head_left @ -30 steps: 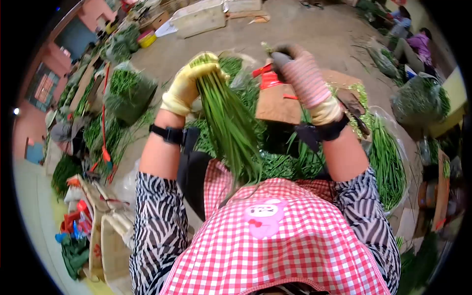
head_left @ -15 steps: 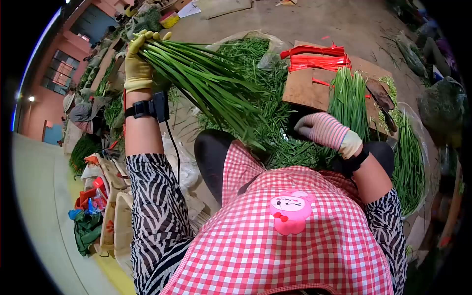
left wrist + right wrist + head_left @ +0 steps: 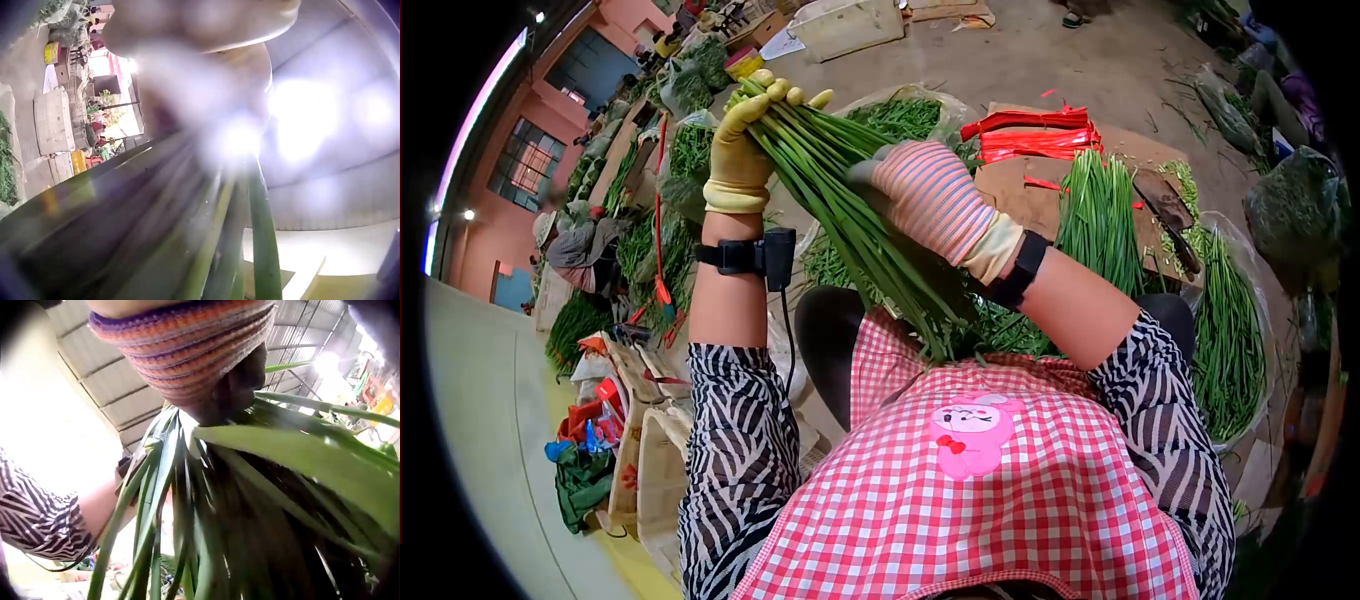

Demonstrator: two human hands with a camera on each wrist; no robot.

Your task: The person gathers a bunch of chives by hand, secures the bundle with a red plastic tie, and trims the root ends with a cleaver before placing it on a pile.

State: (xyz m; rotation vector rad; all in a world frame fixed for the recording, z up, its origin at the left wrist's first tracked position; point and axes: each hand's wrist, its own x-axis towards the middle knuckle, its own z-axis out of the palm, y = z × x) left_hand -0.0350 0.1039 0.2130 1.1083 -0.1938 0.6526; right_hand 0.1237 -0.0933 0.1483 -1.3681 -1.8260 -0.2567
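My left hand (image 3: 745,150), in a yellow glove, grips a fanned bunch of garlic chives (image 3: 830,190) near its upper end. The long green leaves hang down and to the right toward the checked apron (image 3: 960,500). Across the middle of the bunch lies my right hand (image 3: 935,195), in a striped glove with grey fingertips. In the right wrist view its dark fingers (image 3: 247,378) curl in among the leaves (image 3: 156,487); the thumb is hidden. Glare and blur cover much of the glove in the left wrist view, with leaves (image 3: 265,231) spreading below it.
On a board (image 3: 1015,190) at the right are red ties (image 3: 1040,135), another chive bundle (image 3: 1100,215) and a dark blade (image 3: 1168,200). A plastic bag of chives (image 3: 1225,330) stands beyond it. Green leaves (image 3: 1010,330) are heaped between the knees. A pale box (image 3: 850,25) sits farther off.
My right hand first was up by the red ties, then dropped low near the board, and now lies on the bunch. My left hand swung left, then came slightly back, still holding the chives.
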